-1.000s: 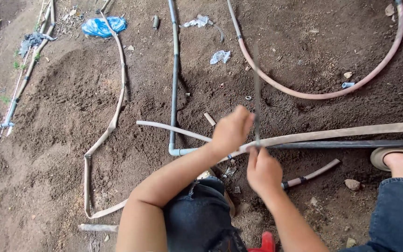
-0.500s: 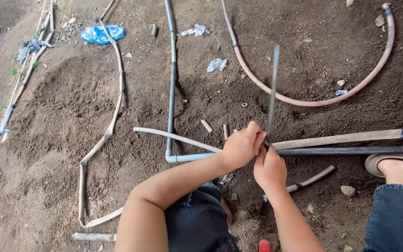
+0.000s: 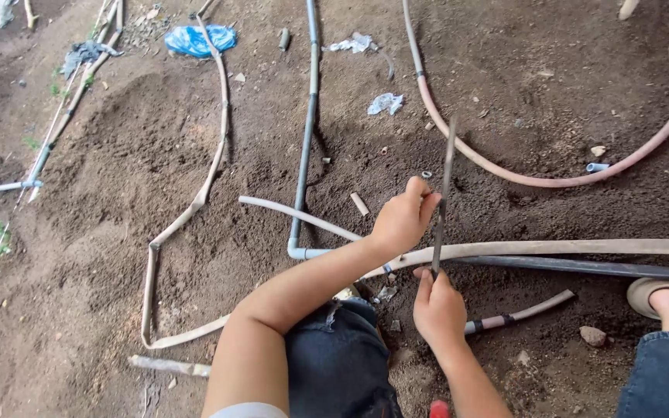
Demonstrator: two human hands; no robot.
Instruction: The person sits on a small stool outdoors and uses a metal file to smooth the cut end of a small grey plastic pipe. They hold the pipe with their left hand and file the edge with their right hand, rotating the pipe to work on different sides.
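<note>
**A thin blade held at both ends over the pale pipe**

Because the long thin grey metal blade [image 3: 444, 193] is so narrow, I judge it light and springy, likely to bow or twist if I lean on it unevenly. It stands nearly upright in front of me, its top end free above the soil and its lower end down by the pale flattened length of pipe [image 3: 551, 248] that runs across the dirt floor [image 3: 118, 155] to my right. My right hand [image 3: 438, 310] is wrapped round the bottom of the blade, fingers [image 3: 424, 285] closed on it from below. My left hand [image 3: 403, 218] is curled shut around the pale pipe just beside the blade, its fingertips touching or very nearly touching the metal; I cannot tell which.

The blade looks bare steel, so slippery if dusty, and its edge may be sharp; low down, near the end, seems the safest place to grip. The pale pipe looks stiff plastic, light, and apt to roll unless pinned close to the blade.

Just beyond lies a dark straight pipe [image 3: 582, 267] alongside the pale one. A grey pipe with an elbow joint [image 3: 302, 178] runs away from me, and a curved pinkish hose [image 3: 551, 179] lies well apart.
</note>
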